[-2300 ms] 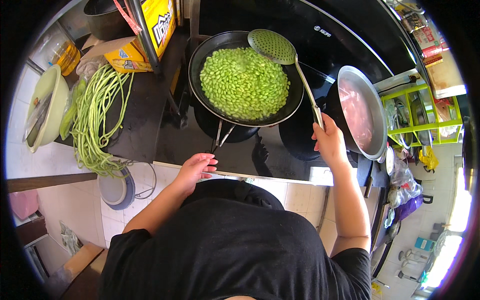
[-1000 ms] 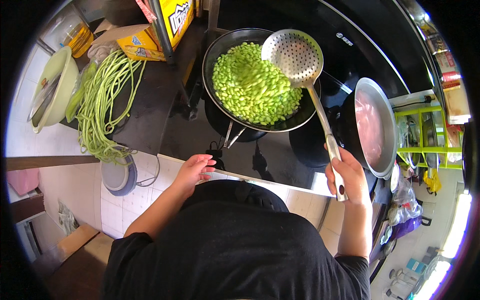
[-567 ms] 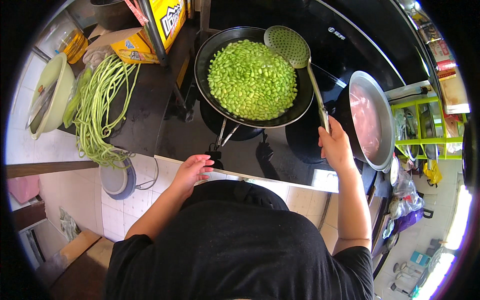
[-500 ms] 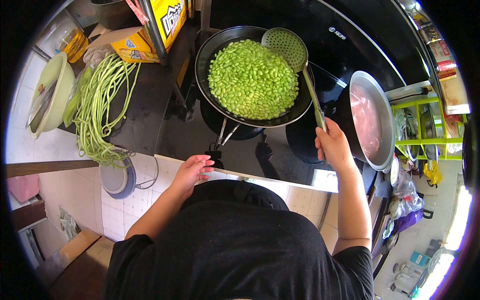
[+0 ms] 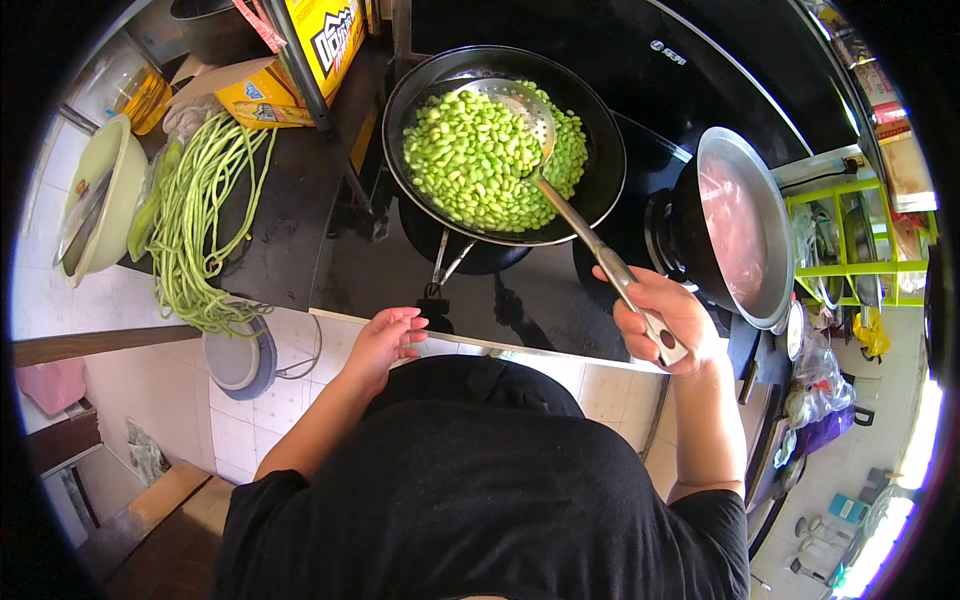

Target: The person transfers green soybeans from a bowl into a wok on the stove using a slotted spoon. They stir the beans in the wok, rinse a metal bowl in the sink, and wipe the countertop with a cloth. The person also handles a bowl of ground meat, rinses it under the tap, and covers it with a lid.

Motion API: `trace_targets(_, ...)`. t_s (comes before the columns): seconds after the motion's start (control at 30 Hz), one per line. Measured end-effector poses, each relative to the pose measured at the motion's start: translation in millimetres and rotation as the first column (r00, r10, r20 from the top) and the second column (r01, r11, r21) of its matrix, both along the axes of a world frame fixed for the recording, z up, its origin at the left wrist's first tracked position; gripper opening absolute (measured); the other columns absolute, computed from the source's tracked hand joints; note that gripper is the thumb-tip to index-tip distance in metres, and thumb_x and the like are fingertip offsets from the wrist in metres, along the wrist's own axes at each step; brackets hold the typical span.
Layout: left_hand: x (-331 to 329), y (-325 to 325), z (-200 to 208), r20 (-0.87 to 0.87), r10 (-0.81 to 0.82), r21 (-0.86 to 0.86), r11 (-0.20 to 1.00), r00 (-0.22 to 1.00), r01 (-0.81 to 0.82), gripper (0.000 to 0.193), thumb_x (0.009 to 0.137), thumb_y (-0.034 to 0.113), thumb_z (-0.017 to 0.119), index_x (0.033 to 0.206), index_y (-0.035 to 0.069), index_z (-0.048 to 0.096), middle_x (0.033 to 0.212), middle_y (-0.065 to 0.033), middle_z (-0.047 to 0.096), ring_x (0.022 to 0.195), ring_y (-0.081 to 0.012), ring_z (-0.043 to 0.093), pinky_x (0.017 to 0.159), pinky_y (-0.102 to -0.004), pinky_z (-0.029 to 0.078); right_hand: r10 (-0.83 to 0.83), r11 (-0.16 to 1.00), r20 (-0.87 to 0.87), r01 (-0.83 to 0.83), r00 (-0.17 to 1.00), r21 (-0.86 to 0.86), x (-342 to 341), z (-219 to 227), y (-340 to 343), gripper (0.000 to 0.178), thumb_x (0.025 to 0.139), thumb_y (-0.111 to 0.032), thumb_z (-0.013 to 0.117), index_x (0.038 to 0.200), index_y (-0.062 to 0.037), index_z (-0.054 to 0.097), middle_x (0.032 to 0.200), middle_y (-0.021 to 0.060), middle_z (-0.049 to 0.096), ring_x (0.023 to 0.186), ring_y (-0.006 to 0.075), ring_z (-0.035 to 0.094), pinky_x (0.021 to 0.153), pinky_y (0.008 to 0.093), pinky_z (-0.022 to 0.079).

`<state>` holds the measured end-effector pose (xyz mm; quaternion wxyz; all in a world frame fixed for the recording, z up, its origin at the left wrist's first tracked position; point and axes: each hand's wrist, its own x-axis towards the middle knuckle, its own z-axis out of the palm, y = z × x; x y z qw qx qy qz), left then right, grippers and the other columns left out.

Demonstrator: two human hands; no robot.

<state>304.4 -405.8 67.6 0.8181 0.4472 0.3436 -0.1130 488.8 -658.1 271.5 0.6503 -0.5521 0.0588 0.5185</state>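
Long green beans [image 5: 205, 225] lie beside a pale green bowl [image 5: 100, 205]; a metal pot [image 5: 735, 225] stands right.

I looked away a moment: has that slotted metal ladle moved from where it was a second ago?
Yes. The ladle has come down from above the wok's far right rim into the green beans inside the wok, held by the right hand.

A tall yellow package [image 5: 322, 35] with dark and white print stands at the top of the frame, left of centre. Just below and to its left, an open cardboard box [image 5: 238, 92] with a yellow printed side lies on the dark counter. At the far upper left sits a clear bottle of amber liquid [image 5: 140, 92], its label unreadable.
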Motion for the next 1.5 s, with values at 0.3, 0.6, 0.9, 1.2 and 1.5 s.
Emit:
trace_targets(0.3, 1, -1, 4, 0.007, 0.0, -0.002, 1.0, 1.0, 0.0, 0.024, 0.089, 0.018, 0.043, 0.109, 0.006, 0.05, 0.103, -0.0071, 0.058, 0.089, -0.0143, 0.056, 0.074, -0.0275, 0.044, 0.081, 0.981, 0.314, -0.02, 0.946, -0.195, -21, 15, -6, 0.035, 0.085, -0.015, 0.044, 0.114, 0.0041, 0.041, 0.058, 0.0047, 0.049, 0.038, 0.0103, 0.044, 0.035, 0.0192, 0.03)
trace_targets(0.6, 3, -2, 2, 0.023, -0.01, -0.001, 1.0, 1.0, 0.01, 0.025, 0.089, 0.021, 0.045, 0.109, 0.007, 0.05, 0.102, -0.006, 0.058, 0.089, -0.0133, 0.056, 0.072, -0.0267, 0.044, 0.089, 0.968, 0.388, 0.012, 0.917, -0.25, -32, 30, -4, 0.038, 0.085, -0.011, 0.044, 0.119, 0.0054, 0.04, 0.059, 0.006, 0.049, 0.04, 0.0099, 0.042, 0.04, 0.0194, 0.034)
trace_targets(0.9, 2, 0, 3, 0.015, -0.012, 0.004, 1.0, 1.0, 0.012, 0.023, 0.089, 0.02, 0.045, 0.108, 0.008, 0.051, 0.102, -0.0058, 0.058, 0.089, -0.0141, 0.056, 0.073, -0.0278, 0.044, 0.336, 0.844, 0.502, -0.019, 0.797, -0.536, -23, -12, -10, 0.045, 0.082, -0.01, 0.05, 0.125, -0.0032, 0.042, 0.067, 0.006, 0.055, 0.05, 0.0112, 0.05, 0.049, 0.0214, 0.041)
trace_targets(1.2, -1, 4, 3, 0.041, -0.02, -0.007, 1.0, 0.999, 0.02, 0.023, 0.089, 0.019, 0.044, 0.107, 0.008, 0.051, 0.102, -0.006, 0.058, 0.09, -0.0146, 0.056, 0.074, -0.0287, 0.043, 0.518, 0.745, 0.826, 0.356, 0.223, -0.564, -15, -34, -2, 0.051, 0.078, -0.015, 0.057, 0.126, -0.0153, 0.042, 0.102, 0.0172, 0.058, 0.092, 0.0325, 0.057, 0.079, 0.0353, 0.045)
trace_targets(1.5, -6, 11, 4, 0.043, -0.085, -0.027, 0.996, 0.995, 0.086, 0.024, 0.09, 0.018, 0.043, 0.11, 0.006, 0.049, 0.103, -0.0077, 0.057, 0.09, -0.0166, 0.055, 0.073, -0.0294, 0.046, 0.605, 0.673, 0.783, 0.432, 0.144, -0.6, -19, -68, 12, 0.051, 0.079, -0.02, 0.057, 0.126, -0.0129, 0.04, 0.098, 0.0157, 0.058, 0.084, 0.0331, 0.057, 0.073, 0.0388, 0.046)
